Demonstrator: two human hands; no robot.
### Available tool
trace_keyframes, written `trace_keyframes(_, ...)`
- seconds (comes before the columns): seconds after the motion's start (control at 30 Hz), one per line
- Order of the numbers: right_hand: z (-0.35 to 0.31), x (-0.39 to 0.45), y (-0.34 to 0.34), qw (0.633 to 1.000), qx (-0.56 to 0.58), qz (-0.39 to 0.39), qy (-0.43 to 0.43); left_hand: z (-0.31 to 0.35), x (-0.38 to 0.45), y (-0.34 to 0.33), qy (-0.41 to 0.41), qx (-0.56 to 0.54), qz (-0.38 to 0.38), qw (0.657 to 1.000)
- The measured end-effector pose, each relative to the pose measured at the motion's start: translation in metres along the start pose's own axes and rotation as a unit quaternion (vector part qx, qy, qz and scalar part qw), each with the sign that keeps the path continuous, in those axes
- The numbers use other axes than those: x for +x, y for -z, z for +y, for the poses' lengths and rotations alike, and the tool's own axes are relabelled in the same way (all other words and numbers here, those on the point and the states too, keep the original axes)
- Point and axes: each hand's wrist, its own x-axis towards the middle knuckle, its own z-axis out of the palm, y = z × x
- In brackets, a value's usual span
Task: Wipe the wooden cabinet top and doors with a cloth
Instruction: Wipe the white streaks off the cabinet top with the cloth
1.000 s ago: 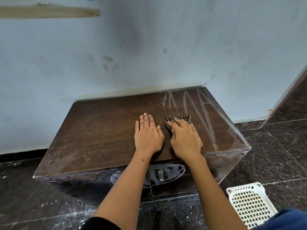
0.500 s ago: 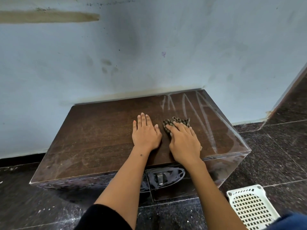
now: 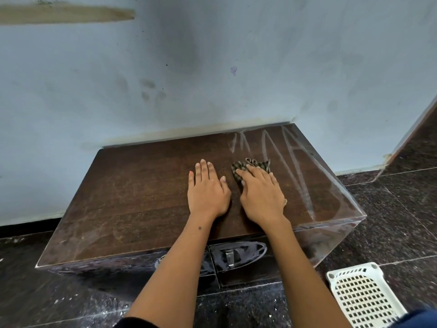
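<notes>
The right hand is pressing flat fingers on the cloth; left hand is lying flat. The cabinet top is looking half wiped; doors are waiting.

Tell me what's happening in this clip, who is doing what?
A person is wiping a low wooden cabinet that stands against a wall. The right hand presses a checked cloth flat on the cabinet top, near pale zigzag streaks on its right side. The left hand rests flat on the wood beside it, holding nothing. The doors below look smeared. A white perforated basket sits on the dark floor to the right.
</notes>
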Motion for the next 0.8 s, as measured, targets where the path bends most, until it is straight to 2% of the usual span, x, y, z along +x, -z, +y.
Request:
trace_keyframes(0.23, -0.011, 0.073, -0.001, 0.999, 0.006, -0.051, -0.004, 0.002, 0.0, 0.003, 0.006, -0.001, -0.005, 1.0)
trace_keyframes(0.5, -0.007, 0.025, -0.012, 1.0, 0.003, 0.015, 0.01, 0.001, 0.0, 0.002, 0.003, 0.002, 0.001, 1.0)
trace_keyframes(0.7, -0.018, 0.076, -0.001, 0.999, -0.003, -0.05, -0.003, 0.003, -0.001, 0.005, 0.007, -0.008, -0.006, 1.0)
trace_keyframes(0.8, -0.022, 0.075, -0.001, 0.999, -0.009, -0.045, -0.013, 0.003, -0.001, 0.005, 0.007, -0.01, -0.004, 1.0)
